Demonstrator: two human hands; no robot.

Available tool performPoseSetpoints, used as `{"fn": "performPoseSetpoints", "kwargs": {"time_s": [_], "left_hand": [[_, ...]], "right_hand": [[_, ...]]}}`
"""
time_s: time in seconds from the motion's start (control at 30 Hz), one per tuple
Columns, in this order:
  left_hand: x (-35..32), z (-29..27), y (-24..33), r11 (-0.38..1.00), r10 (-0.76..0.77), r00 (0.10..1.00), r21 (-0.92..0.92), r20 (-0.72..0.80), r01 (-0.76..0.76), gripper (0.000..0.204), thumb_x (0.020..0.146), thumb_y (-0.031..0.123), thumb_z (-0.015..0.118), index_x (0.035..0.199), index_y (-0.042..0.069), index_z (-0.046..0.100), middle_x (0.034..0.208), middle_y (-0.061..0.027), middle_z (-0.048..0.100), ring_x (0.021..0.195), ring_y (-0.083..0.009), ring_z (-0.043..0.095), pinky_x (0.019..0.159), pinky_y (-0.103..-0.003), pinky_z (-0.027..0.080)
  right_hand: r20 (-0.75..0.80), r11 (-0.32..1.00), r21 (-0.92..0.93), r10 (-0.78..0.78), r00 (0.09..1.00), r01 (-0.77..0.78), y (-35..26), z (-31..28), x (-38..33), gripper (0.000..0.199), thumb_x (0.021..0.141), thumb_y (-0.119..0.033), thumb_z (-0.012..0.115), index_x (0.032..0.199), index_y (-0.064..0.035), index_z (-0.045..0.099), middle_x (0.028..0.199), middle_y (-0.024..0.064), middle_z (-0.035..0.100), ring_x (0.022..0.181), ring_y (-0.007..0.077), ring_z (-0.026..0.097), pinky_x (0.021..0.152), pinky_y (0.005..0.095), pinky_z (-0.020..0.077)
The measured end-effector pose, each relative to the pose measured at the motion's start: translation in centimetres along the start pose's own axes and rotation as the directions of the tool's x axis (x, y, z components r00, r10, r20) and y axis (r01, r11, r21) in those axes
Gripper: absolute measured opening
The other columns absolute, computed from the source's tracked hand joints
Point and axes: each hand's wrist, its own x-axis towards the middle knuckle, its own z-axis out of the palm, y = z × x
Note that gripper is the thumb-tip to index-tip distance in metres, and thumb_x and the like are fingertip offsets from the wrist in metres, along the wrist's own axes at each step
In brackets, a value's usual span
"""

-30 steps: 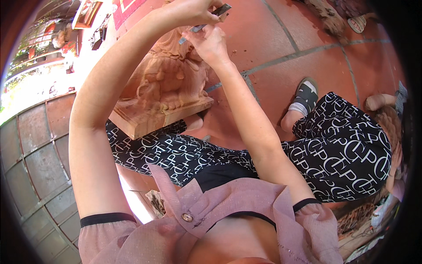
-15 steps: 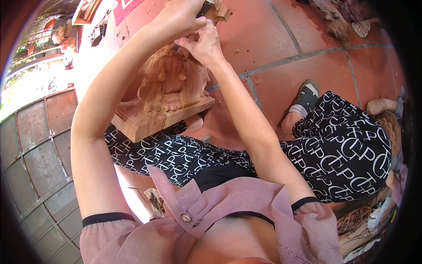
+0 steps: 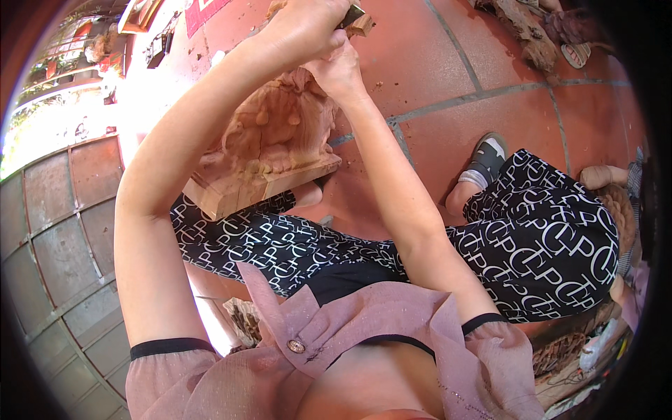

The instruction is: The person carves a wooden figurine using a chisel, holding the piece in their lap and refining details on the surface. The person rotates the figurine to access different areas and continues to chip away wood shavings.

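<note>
- Two hands meet on one tool above the wood carving; we see only a dark shank and a pale wooden end beside the knuckles.
- Our left hand has its fingers curled tight around the tool.
- Our right hand sits just beneath, touching the left; we cannot tell whether its fingers are closed on anything.
- Compared with a second ago, both hands have climbed toward the upper rim and closed together, and less of the tool shows; we judge the grip has been reset on the carving's top.
- Below the fingers, the carving stands on its pale base, against our patterned trouser leg.
- Beyond lies red tiled floor.
</note>
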Motion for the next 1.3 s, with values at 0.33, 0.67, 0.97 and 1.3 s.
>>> {"fn": "performPoseSetpoints", "kwargs": {"time_s": [0.33, 0.67, 0.97, 1.3], "left_hand": [[-0.2, -1.3, 0.0, 0.987, -0.156, 0.978, -0.006, 0.142, 0.158, 0.031, 0.073, 0.013, 0.060, 0.102, 0.006, 0.053, 0.081, -0.0222, 0.062, 0.080, -0.0387, 0.062, 0.069, -0.046, 0.047], [-0.5, -0.3, -0.3, 0.995, -0.099, 0.990, -0.031, -0.099, 0.096, 0.027, 0.073, 0.010, 0.060, 0.097, 0.001, 0.054, 0.080, -0.0218, 0.060, 0.080, -0.0382, 0.061, 0.069, -0.046, 0.047], [-0.6, -0.6, 0.2, 0.994, -0.042, 0.999, -0.105, -0.019, 0.040, 0.032, 0.072, 0.009, 0.060, 0.104, 0.007, 0.055, 0.084, -0.0196, 0.062, 0.082, -0.0365, 0.062, 0.071, -0.043, 0.049], [-0.3, -0.9, -0.3, 0.988, -0.157, 0.975, 0.033, 0.159, 0.154, 0.036, 0.074, 0.016, 0.060, 0.109, 0.010, 0.054, 0.089, -0.0193, 0.064, 0.085, -0.0353, 0.063, 0.073, -0.044, 0.049]], "right_hand": [[0.020, 0.982, 0.191, -0.003, 1.000, -0.001, -0.2, 0.5, -0.3, 0.032, 0.065, -0.012, 0.081, 0.090, -0.0041, 0.063, 0.095, 0.0101, 0.054, 0.090, 0.0218, 0.053, 0.078, 0.0363, 0.0477], [-0.057, 0.977, -0.009, -0.213, 0.975, 0.212, 1.1, 0.6, 0.7, 0.030, 0.071, -0.010, 0.076, 0.096, -0.0040, 0.059, 0.096, 0.0101, 0.054, 0.095, 0.0255, 0.053, 0.084, 0.0378, 0.0461], [0.171, 0.840, 0.542, -0.115, 0.978, 0.004, 0.7, -0.9, 0.0, 0.024, 0.081, -0.002, 0.069, 0.098, -0.0075, 0.053, 0.101, -0.0007, 0.059, 0.096, 0.0092, 0.058, 0.086, 0.0274, 0.0492], [0.073, 0.975, 0.051, -0.222, 0.972, 0.218, 1.1, -0.3, 0.0, 0.025, 0.080, -0.005, 0.072, 0.098, -0.0074, 0.055, 0.100, 0.0004, 0.061, 0.093, 0.0106, 0.059, 0.084, 0.0276, 0.0498]]}}
